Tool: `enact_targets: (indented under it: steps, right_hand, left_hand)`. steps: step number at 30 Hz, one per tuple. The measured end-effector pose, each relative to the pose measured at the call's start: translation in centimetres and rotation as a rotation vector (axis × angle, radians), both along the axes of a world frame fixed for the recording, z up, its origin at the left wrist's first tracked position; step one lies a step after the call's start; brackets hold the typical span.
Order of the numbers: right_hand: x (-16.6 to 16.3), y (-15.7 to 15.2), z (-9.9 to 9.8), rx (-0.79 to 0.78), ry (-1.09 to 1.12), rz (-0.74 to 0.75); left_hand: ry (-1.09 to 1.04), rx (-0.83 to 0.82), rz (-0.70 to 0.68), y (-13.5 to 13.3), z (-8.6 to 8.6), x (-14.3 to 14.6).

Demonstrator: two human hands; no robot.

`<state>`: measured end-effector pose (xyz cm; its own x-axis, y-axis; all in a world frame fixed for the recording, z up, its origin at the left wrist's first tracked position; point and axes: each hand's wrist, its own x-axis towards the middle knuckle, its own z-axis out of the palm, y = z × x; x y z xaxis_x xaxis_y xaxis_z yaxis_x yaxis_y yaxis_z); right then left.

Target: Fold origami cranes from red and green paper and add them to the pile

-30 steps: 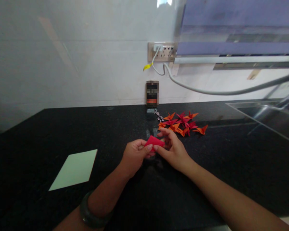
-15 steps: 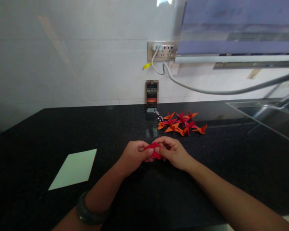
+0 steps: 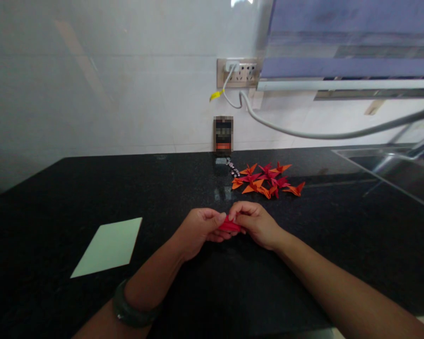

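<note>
A small piece of folded red paper [image 3: 230,226] is held just above the dark countertop, between my two hands. My left hand [image 3: 204,229] pinches its left side, thumb on top and fingers underneath. With thumb and fingertips closed, my right hand [image 3: 253,223] grips the upper right part of the paper. My fingers cover some of its edges, so its full shape is hidden. Beyond my right hand lie several folded paper cranes [image 3: 264,182] in orange and red, grouped close together.
A pale green stack of square paper [image 3: 109,246] lies on the black countertop [image 3: 155,183] at the left. A phone with a blurred screen [image 3: 223,135] leans on the wall, a beaded strap beside it. A grey cable [image 3: 303,135] runs from the wall socket [image 3: 237,73].
The red paper has tilted and now shows a narrower shape. My right fingers have shifted up along it, and my left thumb has moved slightly up.
</note>
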<state>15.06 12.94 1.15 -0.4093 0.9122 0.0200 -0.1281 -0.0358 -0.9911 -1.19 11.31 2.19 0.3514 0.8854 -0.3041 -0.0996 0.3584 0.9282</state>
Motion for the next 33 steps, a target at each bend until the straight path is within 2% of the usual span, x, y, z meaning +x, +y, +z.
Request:
enact_targets:
  steps: [3,8,11,15,19,23,28,30,33]
  right_hand:
    - [-0.1,-0.2,0.3,-0.020,-0.015,0.027]
    - [-0.8,-0.4,0.1,-0.020,-0.078,-0.037]
    - [-1.1,-0.4,-0.3,0.004,-0.150,-0.030]
    - [-1.2,-0.7,-0.2,0.008,-0.106,-0.058]
    - [-1.1,-1.0,0.2,0.024,-0.059,-0.090]
    - [-1.1,-0.9,0.1,0.022,-0.049,-0.097]
    - [-0.9,-0.3,-0.5,0.046,-0.075,-0.075]
    - [-0.6,0.0,-0.5,0.109,-0.143,-0.103]
    - [0.0,0.0,-0.2,0.307,-0.297,-0.142]
  left_hand:
    - [0.063,0.027,0.075,0.0,0.0,0.3]
    - [0.234,0.182,0.182,0.1,-0.1,0.5]
    - [0.366,0.314,0.185,0.1,-0.4,0.5]
    - [0.567,0.521,0.166,-0.2,-0.6,0.5]
    - [0.657,0.622,0.146,-0.5,-0.2,0.4]
    - [0.611,0.604,0.142,-0.4,-0.1,0.3]
    - [0.483,0.474,0.160,0.0,-0.7,0.3]
    - [0.423,0.416,0.139,0.1,-0.9,0.4]
    - [0.360,0.378,0.061,0.0,-1.0,0.7]
